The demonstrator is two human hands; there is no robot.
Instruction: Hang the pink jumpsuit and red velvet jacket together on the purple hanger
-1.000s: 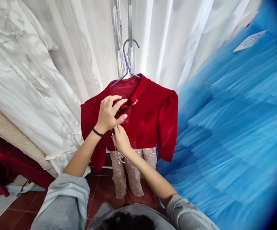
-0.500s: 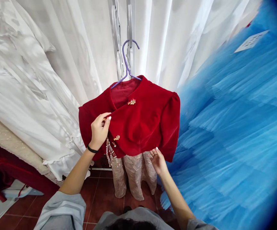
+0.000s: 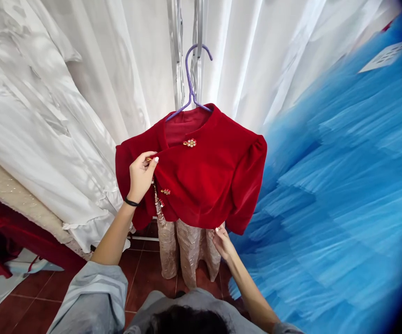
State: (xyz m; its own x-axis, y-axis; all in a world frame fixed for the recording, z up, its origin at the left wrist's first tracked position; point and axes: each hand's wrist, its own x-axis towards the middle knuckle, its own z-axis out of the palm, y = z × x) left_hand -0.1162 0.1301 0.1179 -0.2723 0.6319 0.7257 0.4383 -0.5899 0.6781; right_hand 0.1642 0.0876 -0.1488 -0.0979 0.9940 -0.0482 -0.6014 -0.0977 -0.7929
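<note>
Red velvet jacket (image 3: 204, 176) at centre of view, hanging from purple hanger (image 3: 190, 74) toward 12 o'clock. Left hand (image 3: 141, 175) at 9 o'clock, thumb and fingers pinching the jacket's front overlap edge; black band (image 3: 131, 202) on wrist. Right hand (image 3: 223, 243) at 5 o'clock, fingertips pinching the lower hem. Jewelled clasp (image 3: 190, 143) just below neckline, toward 12; second clasp (image 3: 165, 191) at 8, near beaded tassel (image 3: 158, 204). Pale, shiny garment (image 3: 187, 248) below hem at 6. Blue tulle (image 3: 326, 185) at 3; white garments (image 3: 34, 69) at 10.
</note>
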